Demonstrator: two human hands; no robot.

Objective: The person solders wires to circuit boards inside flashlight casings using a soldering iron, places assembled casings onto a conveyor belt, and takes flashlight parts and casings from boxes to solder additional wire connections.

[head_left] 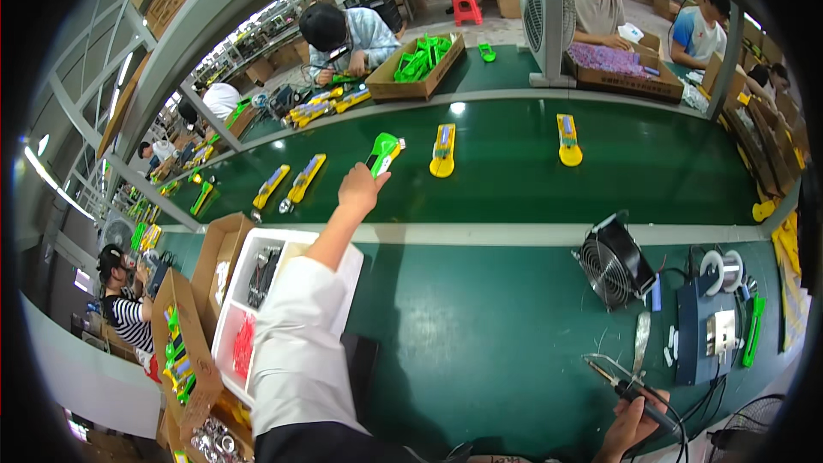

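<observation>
My left hand (360,189) reaches out over the green conveyor belt (506,184), its fingers closed round a bright green plastic housing (384,150) with a pale end. In my right hand (630,424), low at the right, is a soldering iron (633,391); its tip points up and left over the green work table (463,317). Yellow housings (443,151) carrying a blue-purple cell and a small board lie on the belt, some left of my left hand and two right of it. A metal strip (641,341) lies beside the iron.
A small black fan (615,261), a solder wire spool (723,273) and a blue soldering unit (703,334) stand at right. Left of my arm are a white foam tray (287,238) with black and red wires and cardboard boxes (184,343). Co-workers sit beyond the belt.
</observation>
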